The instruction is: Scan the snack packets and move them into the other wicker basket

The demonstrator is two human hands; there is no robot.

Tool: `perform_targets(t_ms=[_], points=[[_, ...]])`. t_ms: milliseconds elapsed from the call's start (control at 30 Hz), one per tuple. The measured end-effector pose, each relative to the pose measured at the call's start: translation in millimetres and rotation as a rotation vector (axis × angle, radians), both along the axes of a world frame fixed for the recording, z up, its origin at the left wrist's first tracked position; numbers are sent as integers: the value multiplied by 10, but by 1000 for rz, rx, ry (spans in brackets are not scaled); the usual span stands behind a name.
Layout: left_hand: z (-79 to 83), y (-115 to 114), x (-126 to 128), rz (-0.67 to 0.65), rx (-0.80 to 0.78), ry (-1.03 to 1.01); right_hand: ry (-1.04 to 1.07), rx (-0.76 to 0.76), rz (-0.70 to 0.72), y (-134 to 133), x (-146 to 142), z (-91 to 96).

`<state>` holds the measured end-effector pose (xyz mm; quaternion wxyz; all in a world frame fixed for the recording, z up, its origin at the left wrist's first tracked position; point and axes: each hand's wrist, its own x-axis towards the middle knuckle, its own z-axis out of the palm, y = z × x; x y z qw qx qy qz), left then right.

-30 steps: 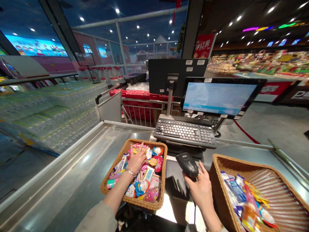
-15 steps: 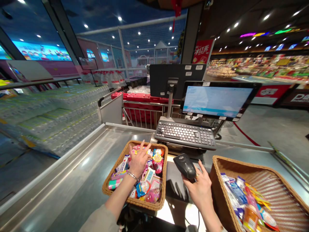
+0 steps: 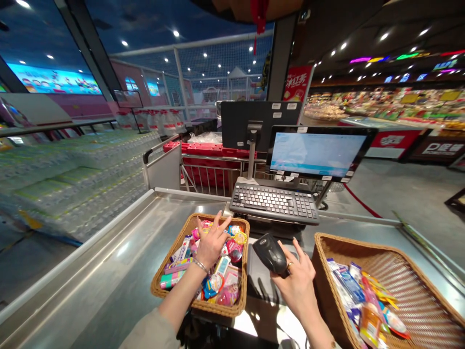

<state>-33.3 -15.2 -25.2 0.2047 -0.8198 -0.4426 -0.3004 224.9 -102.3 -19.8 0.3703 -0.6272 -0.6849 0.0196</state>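
My left hand (image 3: 210, 245) reaches over a wicker basket (image 3: 157, 286) crowded with colourful packaged sweets and small toys. Its fingers are spread; whether the fingertips touch the packs beneath I cannot tell. Among the packs are a blue-and-orange item (image 3: 213, 286) and a pink round one (image 3: 228, 294). A black handheld barcode scanner (image 3: 269, 252) is gripped in my right hand (image 3: 296, 278), thumb beneath it and two fingers raised. The scanner's head points left, toward the basket. Right of that hand stands a larger wicker basket (image 3: 410, 271) with several packs in its left part, including an orange-and-yellow bottle-shaped one (image 3: 370, 322).
Beyond the baskets sit a black keyboard (image 3: 274, 202) and a lit monitor (image 3: 316, 152); a second screen (image 3: 259, 126) shows its back. A steel counter (image 3: 119, 271) with a raised edge runs underneath. Behind are a shopping cart (image 3: 210, 177) and stacked bottle packs (image 3: 72, 189).
The view has turned slightly to the right. My right hand and the scanner have shifted a little left, closer to the left basket. My left hand stays over that basket, fingers still spread.
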Motion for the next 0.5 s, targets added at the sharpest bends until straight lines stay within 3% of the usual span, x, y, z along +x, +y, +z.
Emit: perform_targets(t_ms=[500], points=[[34, 44, 89, -30, 59, 22, -76, -8, 75, 5, -44, 30]])
